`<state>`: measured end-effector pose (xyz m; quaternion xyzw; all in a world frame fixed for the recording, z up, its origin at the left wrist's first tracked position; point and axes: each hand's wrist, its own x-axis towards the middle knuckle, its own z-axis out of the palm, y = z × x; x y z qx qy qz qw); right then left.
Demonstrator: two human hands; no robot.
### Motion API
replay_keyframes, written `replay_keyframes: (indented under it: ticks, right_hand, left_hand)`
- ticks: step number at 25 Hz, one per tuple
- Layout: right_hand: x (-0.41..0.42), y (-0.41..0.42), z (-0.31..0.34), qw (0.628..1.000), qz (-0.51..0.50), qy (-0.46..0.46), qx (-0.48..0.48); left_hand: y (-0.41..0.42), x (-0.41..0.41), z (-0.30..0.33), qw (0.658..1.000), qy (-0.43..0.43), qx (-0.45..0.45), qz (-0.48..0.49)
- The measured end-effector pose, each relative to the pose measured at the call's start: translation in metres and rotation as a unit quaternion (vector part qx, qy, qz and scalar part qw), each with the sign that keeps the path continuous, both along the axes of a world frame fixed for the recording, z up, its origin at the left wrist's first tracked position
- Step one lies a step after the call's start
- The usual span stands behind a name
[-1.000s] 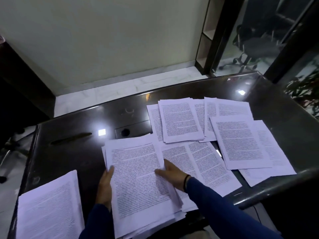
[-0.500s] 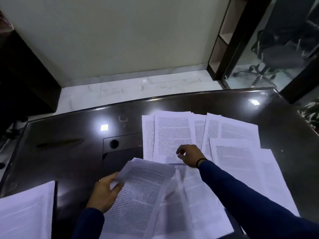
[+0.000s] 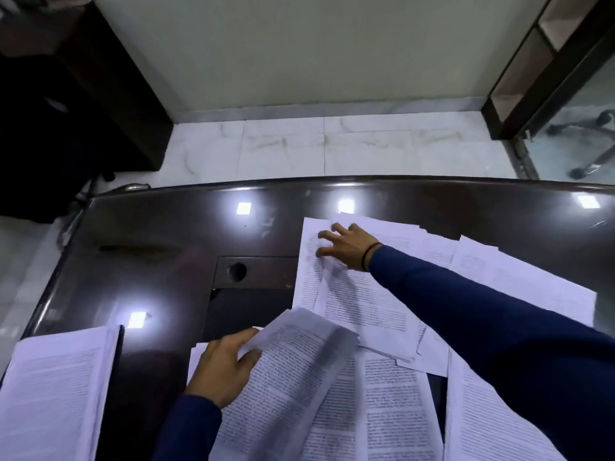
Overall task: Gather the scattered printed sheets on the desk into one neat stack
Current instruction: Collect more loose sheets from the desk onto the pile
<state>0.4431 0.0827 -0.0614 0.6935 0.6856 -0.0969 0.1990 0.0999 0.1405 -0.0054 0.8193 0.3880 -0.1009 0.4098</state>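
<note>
Printed sheets lie scattered over the right half of the dark desk (image 3: 159,227). My left hand (image 3: 223,367) grips the upper left corner of a gathered bundle of sheets (image 3: 286,377), which is lifted and bent near the front edge. My right hand (image 3: 346,246) reaches far forward with spread fingers and presses on the top of the far sheets (image 3: 352,294). More loose sheets (image 3: 532,287) spread out at the right under my sleeve. Flat sheets (image 3: 392,410) lie below the bundle.
A separate thick stack of printed pages (image 3: 56,387) sits at the front left corner. A cable-hole cover plate (image 3: 253,271) is set into the desk's middle. Beyond the far edge are white floor tiles (image 3: 299,144), dark furniture at left and a glass partition at right.
My right hand has left the bundle and reached forward to the far sheets. My left hand has lifted and bent the gathered bundle. The camera has leaned forward over the desk.
</note>
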Motion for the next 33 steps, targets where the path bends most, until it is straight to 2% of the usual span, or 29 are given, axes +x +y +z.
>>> replay_keyframes:
  ticks: [7, 10, 14, 16, 20, 22, 24, 25, 27, 28, 29, 31, 32, 33]
  right_hand:
    - [-0.003, 0.009, 0.009, 0.995, 0.063, -0.063, 0.051]
    - [-0.007, 0.003, 0.025, 0.996, 0.033, -0.076, 0.040]
    - [-0.020, -0.007, 0.053, 0.991, 0.023, -0.093, 0.094]
    - [-0.043, -0.016, 0.079, 0.986, 0.013, -0.069, 0.150]
    - [-0.126, -0.052, 0.136, 0.965, 0.033, 0.001, 0.262]
    - [-0.161, -0.074, 0.160, 0.958, 0.005, 0.079, 0.277]
    - [-0.180, -0.097, 0.182, 0.961, -0.067, 0.143, 0.228]
    - [-0.184, -0.109, 0.188, 0.952, -0.096, 0.162, 0.240]
    - [-0.189, -0.132, 0.193, 0.909, -0.175, 0.204, 0.317]
    - [-0.188, -0.143, 0.190, 0.867, -0.224, 0.237, 0.376]
    - [-0.188, -0.155, 0.184, 0.805, -0.278, 0.284, 0.440]
    - [-0.186, -0.177, 0.163, 0.631, -0.384, 0.422, 0.526]
    - [-0.189, -0.183, 0.152, 0.540, -0.427, 0.509, 0.516]
    - [-0.193, -0.187, 0.140, 0.477, -0.463, 0.579, 0.471]
  left_hand:
    - [-0.005, 0.000, 0.001, 1.000, -0.017, -0.006, 0.008]
    - [-0.011, -0.005, 0.005, 0.999, -0.028, 0.005, 0.021]
    - [-0.022, -0.014, 0.017, 0.999, -0.042, 0.017, 0.006]
    - [-0.033, -0.011, 0.029, 0.992, -0.092, 0.084, -0.017]
    - [-0.065, 0.008, 0.067, 0.954, -0.162, 0.234, -0.092]
    - [-0.074, 0.011, 0.081, 0.936, -0.173, 0.286, -0.108]
    - [-0.080, 0.006, 0.091, 0.923, -0.172, 0.319, -0.128]
    - [-0.082, 0.001, 0.095, 0.918, -0.172, 0.332, -0.135]
    - [-0.084, -0.013, 0.105, 0.914, -0.187, 0.336, -0.128]
    - [-0.081, -0.019, 0.109, 0.913, -0.206, 0.335, -0.104]
    - [-0.077, -0.026, 0.113, 0.913, -0.223, 0.333, -0.073]
    - [-0.065, -0.040, 0.119, 0.915, -0.250, 0.315, -0.025]
    - [-0.058, -0.046, 0.120, 0.919, -0.260, 0.296, -0.003]
    - [-0.052, -0.053, 0.121, 0.926, -0.269, 0.265, 0.022]
